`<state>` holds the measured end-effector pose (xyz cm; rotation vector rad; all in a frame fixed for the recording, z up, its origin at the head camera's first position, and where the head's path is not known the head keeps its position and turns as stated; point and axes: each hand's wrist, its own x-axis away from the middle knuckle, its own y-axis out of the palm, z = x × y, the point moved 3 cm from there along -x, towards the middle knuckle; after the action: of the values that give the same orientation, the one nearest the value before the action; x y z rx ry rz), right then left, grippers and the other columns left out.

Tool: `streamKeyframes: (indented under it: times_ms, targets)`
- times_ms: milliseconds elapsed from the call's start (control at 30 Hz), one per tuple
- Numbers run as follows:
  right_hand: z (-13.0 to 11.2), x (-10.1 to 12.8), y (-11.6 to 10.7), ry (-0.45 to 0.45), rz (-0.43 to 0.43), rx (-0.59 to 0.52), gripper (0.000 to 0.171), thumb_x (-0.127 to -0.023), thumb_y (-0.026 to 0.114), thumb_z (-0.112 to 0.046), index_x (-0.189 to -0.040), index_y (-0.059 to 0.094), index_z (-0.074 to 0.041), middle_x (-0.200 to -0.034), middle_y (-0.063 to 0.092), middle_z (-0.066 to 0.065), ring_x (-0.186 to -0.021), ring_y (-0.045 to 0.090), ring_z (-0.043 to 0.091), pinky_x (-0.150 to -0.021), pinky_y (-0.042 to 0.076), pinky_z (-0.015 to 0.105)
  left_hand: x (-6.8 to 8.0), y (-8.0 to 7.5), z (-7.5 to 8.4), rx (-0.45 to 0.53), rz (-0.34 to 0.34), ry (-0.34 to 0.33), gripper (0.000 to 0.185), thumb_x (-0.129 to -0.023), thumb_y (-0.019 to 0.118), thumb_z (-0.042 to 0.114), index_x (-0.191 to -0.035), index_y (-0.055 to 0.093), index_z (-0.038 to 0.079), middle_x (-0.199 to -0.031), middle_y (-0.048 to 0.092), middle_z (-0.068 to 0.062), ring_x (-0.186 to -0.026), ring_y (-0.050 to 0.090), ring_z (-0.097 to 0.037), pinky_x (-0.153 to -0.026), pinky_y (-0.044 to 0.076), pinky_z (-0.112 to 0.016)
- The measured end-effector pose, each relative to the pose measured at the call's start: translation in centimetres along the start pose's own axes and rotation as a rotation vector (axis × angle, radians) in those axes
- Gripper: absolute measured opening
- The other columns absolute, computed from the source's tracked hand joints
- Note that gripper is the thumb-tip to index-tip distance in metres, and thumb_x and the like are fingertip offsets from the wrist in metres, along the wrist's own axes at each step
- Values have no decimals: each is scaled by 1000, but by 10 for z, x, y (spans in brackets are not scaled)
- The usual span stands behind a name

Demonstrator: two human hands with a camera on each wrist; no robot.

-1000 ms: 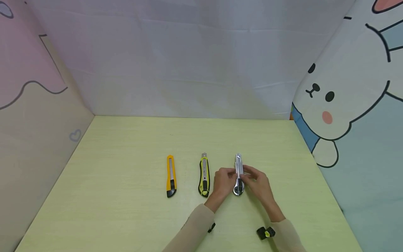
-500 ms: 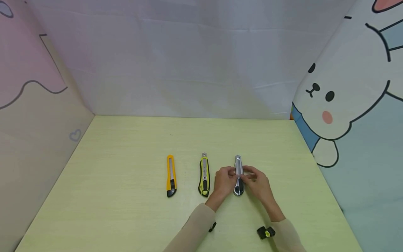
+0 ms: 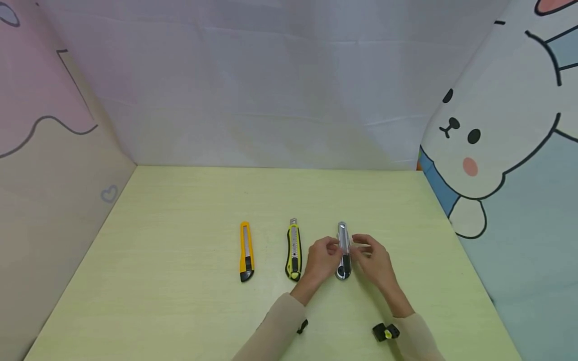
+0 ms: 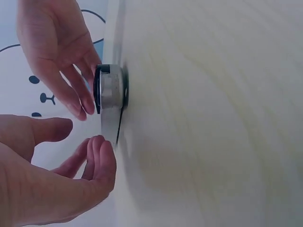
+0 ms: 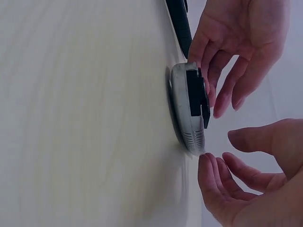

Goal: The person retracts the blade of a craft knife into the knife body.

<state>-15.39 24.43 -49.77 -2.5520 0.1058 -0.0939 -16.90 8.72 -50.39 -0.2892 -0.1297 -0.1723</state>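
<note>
Hands flank a silver utility knife (image 3: 342, 250) that lies flat on the pale green table (image 3: 180, 281), its length running away from the person and its rounded black-capped end nearest them. The left hand (image 3: 321, 259) sits just to the knife's left and the right hand (image 3: 375, 260) just to its right, both with fingers loosely extended toward the metal body rather than curled round it. In the left wrist view the knife's butt end (image 4: 110, 90) rests on the tabletop while the right hand's fingertips (image 4: 85, 101) lie against or right beside its side; the left hand (image 4: 57, 184) is relaxed, thumb and fingers apart, with a small gap to the knife. In the right wrist view the silver butt with its black cap (image 5: 191, 111) again lies on the surface, the left hand's fingertips (image 5: 208, 90) at its upper edge and the right hand (image 5: 246, 184) slack just beneath it. Neither hand grips the knife; whether the fingertips truly touch it I cannot tell for certain.

Just left of the left hand lies a yellow-and-black utility knife (image 3: 293, 249), parallel to the silver one, and further left an orange utility knife (image 3: 246, 251), also parallel. Both forearms wear beige sleeves (image 3: 280, 331). Printed backdrop panels stand round the table, a cartoon rabbit (image 3: 487, 125) on the right one.
</note>
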Motion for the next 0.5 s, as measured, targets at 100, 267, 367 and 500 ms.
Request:
streamKeyframes:
  times_ms: [100, 267, 367, 500]
  targets:
    - [-2, -1, -4, -7, 19, -20, 28, -101, 66, -11, -126, 64, 2, -126, 66, 20, -109, 68, 35, -89, 56, 30, 1, -4, 4, 9, 18, 25, 19, -94, 71, 11, -110, 74, 0, -90, 73, -4, -82, 68, -12, -75, 57, -27]
    - [-5, -1, -10, -29, 36, -56, 23, -102, 66, -13, -119, 65, 3, -120, 67, 20, -108, 67, 34, -85, 52, 17, 3, -10, 7, 23, 55, 59, 11, -95, 72, 13, -101, 76, 5, -87, 72, 0, -78, 65, -7, -74, 55, -24]
    - [-6, 0, -11, -47, 51, -60, 21, -101, 67, -13, -116, 65, 2, -115, 68, 18, -106, 68, 31, -84, 52, 17, 4, -15, 8, 24, 81, 81, 9, -95, 72, 13, -96, 76, 5, -84, 72, 1, -76, 63, -5, -73, 55, -22]
    - [-6, -2, -13, -65, 68, -50, 18, -100, 69, -13, -112, 66, 1, -109, 70, 15, -101, 67, 22, -83, 53, 17, 6, -24, 9, 17, 108, 120, 10, -94, 72, 13, -92, 76, 4, -80, 71, 2, -73, 61, -3, -71, 54, -21]
